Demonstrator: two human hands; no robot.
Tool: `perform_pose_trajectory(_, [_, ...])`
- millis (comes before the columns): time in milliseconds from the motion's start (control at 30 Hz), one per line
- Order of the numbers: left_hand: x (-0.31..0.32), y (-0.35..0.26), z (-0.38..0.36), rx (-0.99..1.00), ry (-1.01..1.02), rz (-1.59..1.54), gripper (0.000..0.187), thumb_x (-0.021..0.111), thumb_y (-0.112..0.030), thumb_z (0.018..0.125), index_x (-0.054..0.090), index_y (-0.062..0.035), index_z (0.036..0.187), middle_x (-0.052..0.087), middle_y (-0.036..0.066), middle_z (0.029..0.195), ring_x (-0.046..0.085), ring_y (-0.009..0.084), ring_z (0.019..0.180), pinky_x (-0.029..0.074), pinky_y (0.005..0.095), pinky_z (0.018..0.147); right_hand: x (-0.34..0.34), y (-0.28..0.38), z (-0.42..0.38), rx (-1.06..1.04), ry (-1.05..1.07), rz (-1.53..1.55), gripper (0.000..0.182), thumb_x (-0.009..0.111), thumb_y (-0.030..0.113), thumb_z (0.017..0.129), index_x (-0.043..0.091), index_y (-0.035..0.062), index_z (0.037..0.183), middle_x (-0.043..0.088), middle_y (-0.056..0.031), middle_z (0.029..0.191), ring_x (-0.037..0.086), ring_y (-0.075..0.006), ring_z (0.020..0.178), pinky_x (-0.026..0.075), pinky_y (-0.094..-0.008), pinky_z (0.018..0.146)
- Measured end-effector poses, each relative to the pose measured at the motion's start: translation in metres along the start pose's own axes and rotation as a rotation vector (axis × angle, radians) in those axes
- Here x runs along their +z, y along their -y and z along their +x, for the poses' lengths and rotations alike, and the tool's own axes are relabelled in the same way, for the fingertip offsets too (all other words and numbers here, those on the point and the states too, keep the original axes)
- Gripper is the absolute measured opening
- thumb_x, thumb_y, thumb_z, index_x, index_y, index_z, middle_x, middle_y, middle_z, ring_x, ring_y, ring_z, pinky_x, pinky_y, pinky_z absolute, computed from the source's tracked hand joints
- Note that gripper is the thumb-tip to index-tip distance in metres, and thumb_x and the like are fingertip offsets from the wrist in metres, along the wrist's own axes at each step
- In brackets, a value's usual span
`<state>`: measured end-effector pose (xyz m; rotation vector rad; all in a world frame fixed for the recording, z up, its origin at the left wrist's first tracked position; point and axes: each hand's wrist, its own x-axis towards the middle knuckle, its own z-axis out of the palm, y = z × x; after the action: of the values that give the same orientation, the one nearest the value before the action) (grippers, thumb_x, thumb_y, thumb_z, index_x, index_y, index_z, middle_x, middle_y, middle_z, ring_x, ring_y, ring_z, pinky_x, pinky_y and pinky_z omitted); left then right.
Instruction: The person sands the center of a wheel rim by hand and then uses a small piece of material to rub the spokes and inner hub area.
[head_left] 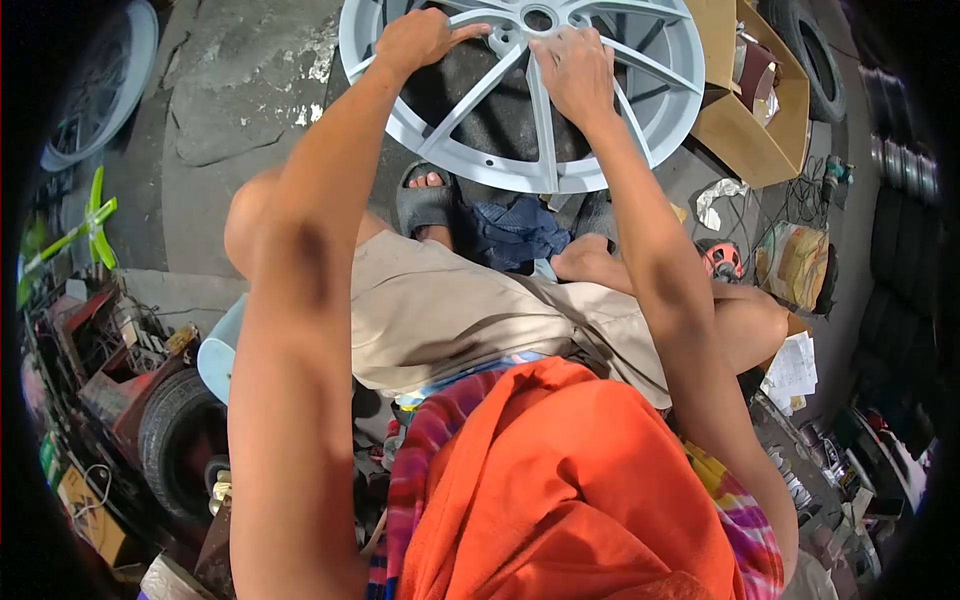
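Observation:
A pale grey multi-spoke wheel rim (541, 130) lies in front of me at the top of the head view, with its round hub hole between my hands. My left hand (417, 40) rests on the upper left of the rim, its index finger stretched along a spoke towards the hub, the other fingers curled and partly hidden. Just right of and below the hub hole, my right hand (577, 72) touches the spokes with its fingers pointing up and its thumb apart. Nothing separate shows in either hand.
An open cardboard box (750, 140) stands right of the rim, near a tyre (808, 60). Dark blue cloth (518, 232) lies between my feet. Further right are cables and a red-black tool (721, 260). Another tyre (183, 440) and clutter sit at lower left.

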<state>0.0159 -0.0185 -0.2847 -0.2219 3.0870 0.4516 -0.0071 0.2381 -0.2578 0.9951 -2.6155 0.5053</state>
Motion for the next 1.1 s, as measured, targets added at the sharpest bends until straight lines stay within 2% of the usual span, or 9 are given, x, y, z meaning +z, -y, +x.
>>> perform_pose_trajectory(133, [-0.001,-0.001,0.001,0.011,0.039,-0.023,0.092,0.052,-0.086,0.084,0.076,0.0032,0.089,0.073,0.027,0.090,0.072,0.0461,0.092,0.056,0.0527,0.084,-0.015,0.008,-0.030,-0.042,-0.077,0.186,0.024,0.065,0.032,0.096,0.080,0.0139,0.101,0.072,-0.0047,0.105,0.061,-0.0290,0.104,0.042,-0.0472,0.088])
perform_pose_trajectory(167, [0.001,-0.007,-0.001,-0.032,-0.080,-0.090,0.090,0.059,-0.082,0.082,0.071,0.0068,0.072,0.068,0.031,0.075,0.070,0.0463,0.075,0.054,0.0516,0.065,-0.017,0.008,-0.027,-0.012,-0.053,0.190,0.025,0.065,0.033,0.096,0.080,0.0147,0.104,0.073,-0.0041,0.105,0.061,-0.0290,0.105,0.041,-0.0463,0.089])
perform_pose_trajectory(333, [-0.010,-0.011,-0.003,-0.062,-0.025,-0.072,0.090,0.059,-0.082,0.083,0.071,0.0065,0.072,0.068,0.031,0.074,0.070,0.0466,0.074,0.054,0.0520,0.066,0.000,-0.011,0.007,0.008,0.031,0.065,0.026,0.064,0.033,0.097,0.080,0.0146,0.104,0.074,-0.0040,0.102,0.062,-0.0286,0.104,0.041,-0.0462,0.091])
perform_pose_trajectory(400, [-0.011,-0.009,0.000,-0.048,0.104,-0.028,0.096,0.051,-0.089,0.082,0.076,0.0035,0.091,0.074,0.026,0.090,0.072,0.0460,0.092,0.056,0.0526,0.085,-0.004,-0.011,-0.003,-0.047,0.041,0.139,0.025,0.064,0.033,0.097,0.081,0.0146,0.101,0.075,-0.0042,0.099,0.062,-0.0286,0.104,0.041,-0.0459,0.091])
perform_pose_trajectory(467, [-0.008,-0.007,-0.001,-0.060,0.111,-0.051,0.100,0.051,-0.091,0.079,0.076,0.0045,0.091,0.074,0.026,0.090,0.072,0.0457,0.092,0.057,0.0523,0.085,-0.016,-0.003,-0.006,-0.040,0.034,0.169,0.025,0.065,0.033,0.097,0.081,0.0145,0.099,0.075,-0.0047,0.098,0.061,-0.0284,0.106,0.041,-0.0458,0.091])
perform_pose_trajectory(533, [-0.006,-0.010,-0.002,-0.042,-0.039,-0.089,0.089,0.059,-0.082,0.083,0.072,0.0065,0.073,0.068,0.031,0.075,0.070,0.0472,0.076,0.054,0.0524,0.066,-0.014,-0.012,0.000,-0.108,0.011,0.149,0.024,0.065,0.033,0.096,0.082,0.0151,0.099,0.076,-0.0050,0.100,0.061,-0.0284,0.106,0.041,-0.0459,0.091])
perform_pose_trajectory(733, [-0.014,-0.010,-0.001,-0.048,0.030,-0.057,0.097,0.053,-0.089,0.081,0.076,0.0045,0.093,0.074,0.027,0.090,0.072,0.0466,0.092,0.057,0.0524,0.084,-0.012,-0.015,-0.001,-0.071,0.066,0.208,0.023,0.067,0.032,0.095,0.081,0.0149,0.100,0.075,-0.0053,0.101,0.061,-0.0290,0.106,0.041,-0.0463,0.093])
perform_pose_trajectory(800, [-0.010,-0.012,-0.005,-0.062,-0.027,-0.132,0.090,0.060,-0.081,0.083,0.072,0.0082,0.076,0.068,0.032,0.079,0.070,0.0482,0.080,0.054,0.0534,0.069,-0.024,-0.008,-0.011,-0.067,0.036,0.168,0.023,0.067,0.032,0.095,0.081,0.0153,0.101,0.076,-0.0052,0.102,0.062,-0.0284,0.108,0.041,-0.0461,0.093])
perform_pose_trajectory(1100, [-0.008,-0.008,0.000,-0.053,-0.014,-0.101,0.092,0.059,-0.082,0.082,0.071,0.0085,0.074,0.068,0.033,0.079,0.070,0.0494,0.081,0.054,0.0542,0.069,-0.007,-0.023,0.015,-0.036,0.147,0.110,0.025,0.066,0.035,0.095,0.081,0.0182,0.105,0.075,-0.0041,0.102,0.063,-0.0272,0.105,0.042,-0.0455,0.088])
